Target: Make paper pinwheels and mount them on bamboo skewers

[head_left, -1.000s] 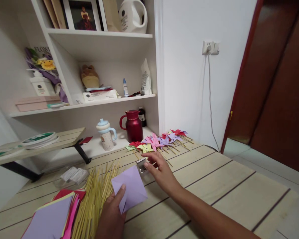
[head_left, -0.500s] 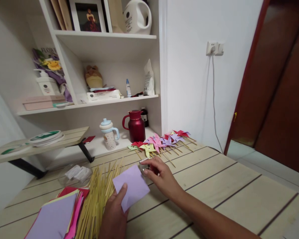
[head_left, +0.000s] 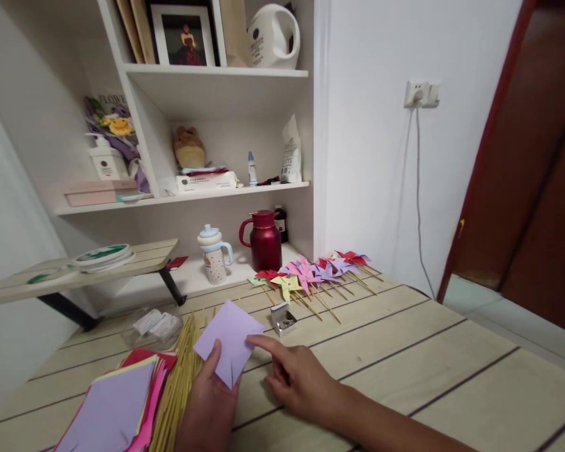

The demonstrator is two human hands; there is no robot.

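Observation:
My left hand [head_left: 209, 405] holds a lilac paper square [head_left: 228, 339] by its lower corner, just above the wooden table [head_left: 405, 351]. My right hand [head_left: 294, 373] hovers beside it, index finger stretched toward the paper's right edge, other fingers curled with nothing in them. A small metal box [head_left: 283, 319] lies on the table just beyond the paper. Under my left hand lies a bundle of thin yellow sticks [head_left: 179, 376].
A stack of coloured paper [head_left: 117, 408] sits at the near left. Several finished paper pinwheels [head_left: 311, 276] lie at the table's far edge. A clear plastic bag [head_left: 153, 323], a red jug [head_left: 265, 240], a spouted cup [head_left: 213, 254] and shelves stand behind.
My right hand has pulled back from the small metal box toward the lilac paper. The camera view shifted slightly, and the paper is held a little further left.

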